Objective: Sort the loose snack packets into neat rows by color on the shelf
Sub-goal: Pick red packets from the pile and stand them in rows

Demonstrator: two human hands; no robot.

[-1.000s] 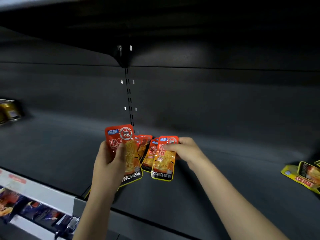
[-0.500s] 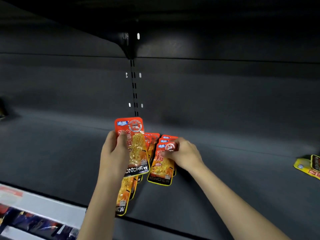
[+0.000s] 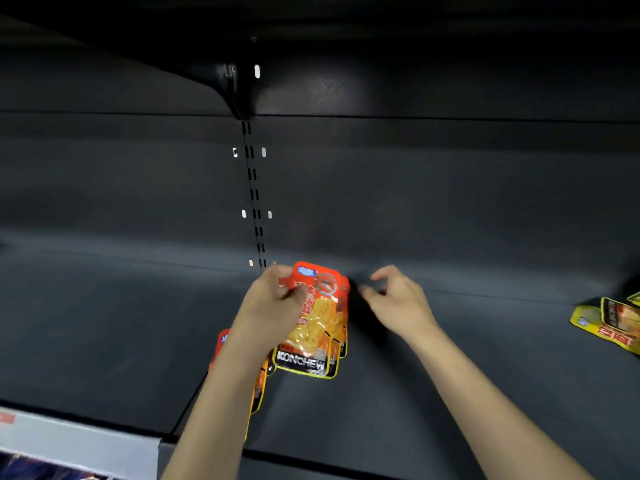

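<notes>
Near the middle of the dark shelf (image 3: 104,323), my left hand (image 3: 273,306) grips the top of a red-orange snack packet (image 3: 313,327), laid over a small stack of like packets whose edges show at its right. More red-orange packets (image 3: 258,386) lie under my left forearm toward the shelf's front, mostly hidden. My right hand (image 3: 398,301) hovers just right of the stack with loosely curled fingers, holding nothing. Yellow packets (image 3: 609,327) lie at the far right of the shelf.
The shelf's back wall has a slotted upright (image 3: 254,195) behind the stack, and another shelf overhangs above. A white price strip (image 3: 76,441) runs along the front edge at lower left, with goods on the level below.
My left hand set its packet down on top of the stack that my right hand was holding. My right hand let go and drew back to the right.
</notes>
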